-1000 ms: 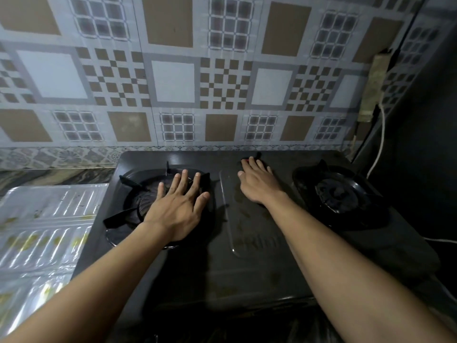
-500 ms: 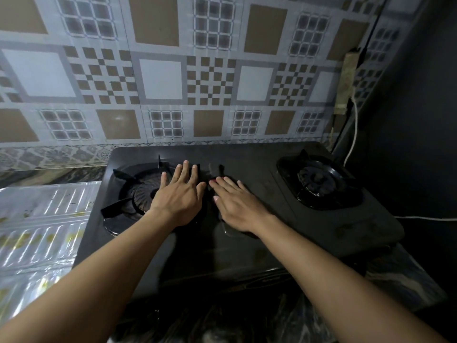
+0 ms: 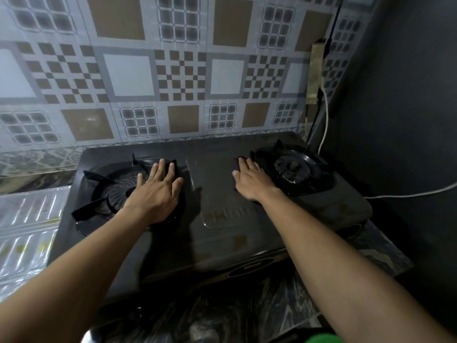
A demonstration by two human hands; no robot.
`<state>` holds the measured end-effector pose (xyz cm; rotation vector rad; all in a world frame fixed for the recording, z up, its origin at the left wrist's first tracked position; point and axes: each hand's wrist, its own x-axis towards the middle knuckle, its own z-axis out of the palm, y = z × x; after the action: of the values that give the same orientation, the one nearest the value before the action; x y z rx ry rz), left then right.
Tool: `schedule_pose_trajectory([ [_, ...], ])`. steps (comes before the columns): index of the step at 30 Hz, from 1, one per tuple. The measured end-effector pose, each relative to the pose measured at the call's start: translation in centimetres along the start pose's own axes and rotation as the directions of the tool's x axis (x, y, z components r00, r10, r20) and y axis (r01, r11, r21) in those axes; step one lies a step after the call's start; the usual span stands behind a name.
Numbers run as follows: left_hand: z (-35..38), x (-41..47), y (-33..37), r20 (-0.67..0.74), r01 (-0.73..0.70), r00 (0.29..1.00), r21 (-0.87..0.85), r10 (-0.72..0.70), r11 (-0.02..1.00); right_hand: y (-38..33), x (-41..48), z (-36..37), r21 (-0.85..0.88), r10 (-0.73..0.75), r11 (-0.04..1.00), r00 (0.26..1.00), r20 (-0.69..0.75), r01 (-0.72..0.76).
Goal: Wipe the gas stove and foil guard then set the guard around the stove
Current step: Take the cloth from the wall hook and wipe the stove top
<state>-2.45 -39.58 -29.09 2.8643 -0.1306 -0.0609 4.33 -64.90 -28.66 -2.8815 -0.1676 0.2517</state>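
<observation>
The black two-burner gas stove (image 3: 222, 233) sits on a dark marbled counter against the tiled wall. My left hand (image 3: 155, 194) lies flat on the left burner grate (image 3: 99, 191), fingers apart, holding nothing. My right hand (image 3: 252, 181) presses palm-down on the stove top just left of the right burner (image 3: 294, 169). The edge of a dark cloth (image 3: 241, 159) peeks out past its fingertips; most of the cloth is hidden under the hand. The silver ribbed foil guard (image 3: 29, 219) lies flat on the counter to the left of the stove.
A dark wall (image 3: 408, 120) closes in the right side. A white cable (image 3: 408, 194) runs along it from a wall socket strip (image 3: 315, 73). Something green (image 3: 319, 339) shows at the bottom edge. The patterned tiled wall (image 3: 173, 70) stands right behind the stove.
My right hand swept left to the middle beside my left hand, then back right up to the right burner. My left hand stayed on the left grate.
</observation>
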Motion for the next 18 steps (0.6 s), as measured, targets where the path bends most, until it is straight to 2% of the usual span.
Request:
schedule_pose_trajectory([
  [10, -1.0, -2.2, -0.4, -0.005, 0.014, 1.0, 0.124, -0.014, 0.992, 2.2, -7.3, 2.2, 0.061, 0.013, 0.998, 0.994, -0.11, -0.006],
  [13, -0.7, -2.9, -1.3, 0.012, 0.051, 0.999, 0.133, -0.053, 0.99, 1.4, -7.3, 2.3, 0.002, 0.028, 1.0, 0.991, -0.129, -0.029],
  [18, -0.4, -3.0, -1.4, 0.015, 0.028, 0.999, 0.123, -0.03, 0.992, -3.0, -7.5, 2.7, -0.035, -0.087, 0.996, 0.992, -0.087, 0.084],
])
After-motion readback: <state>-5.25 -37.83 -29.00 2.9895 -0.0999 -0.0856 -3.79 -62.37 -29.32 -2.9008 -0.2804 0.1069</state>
